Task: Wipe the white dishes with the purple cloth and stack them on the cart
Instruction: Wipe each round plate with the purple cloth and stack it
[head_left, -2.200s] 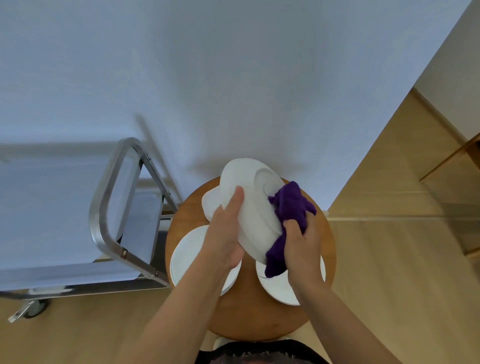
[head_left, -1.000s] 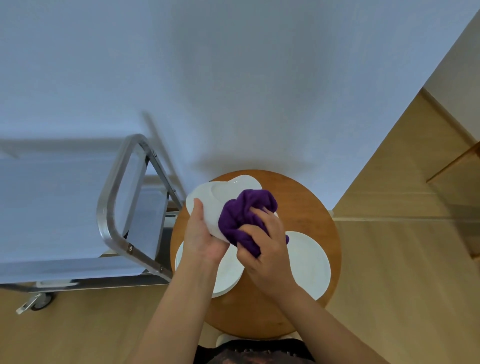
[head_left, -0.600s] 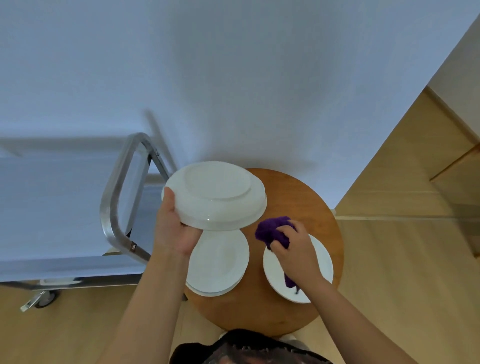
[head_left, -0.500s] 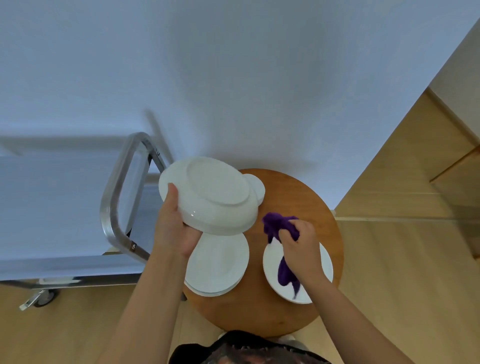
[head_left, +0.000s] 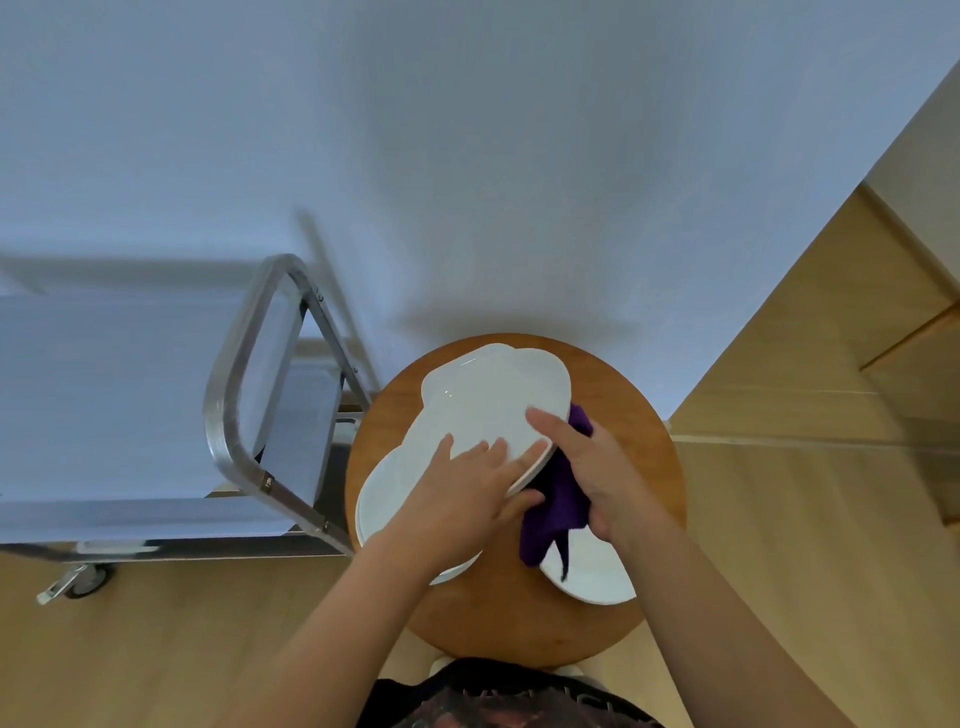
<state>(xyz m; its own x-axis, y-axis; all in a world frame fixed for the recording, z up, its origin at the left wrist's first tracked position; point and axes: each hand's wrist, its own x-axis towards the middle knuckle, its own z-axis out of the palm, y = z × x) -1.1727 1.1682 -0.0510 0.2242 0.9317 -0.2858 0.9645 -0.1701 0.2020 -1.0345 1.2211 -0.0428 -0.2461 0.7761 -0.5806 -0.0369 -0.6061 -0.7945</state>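
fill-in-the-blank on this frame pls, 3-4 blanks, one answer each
1. The cloth in the right hand is ____ in colour.
2. The left hand grips a white ____, held above the table.
3. The round table is made of ____.
4. The metal cart stands to the person's ____.

Missing words: purple; dish; wood; left

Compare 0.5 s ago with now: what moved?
The left hand turned the held white ceramic dish from underside-up to inner face up, lower over the round wooden stool. The right hand brought the purple cloth off the right white plate to under the dish's rim. The left plate stack and steel cart stayed put.
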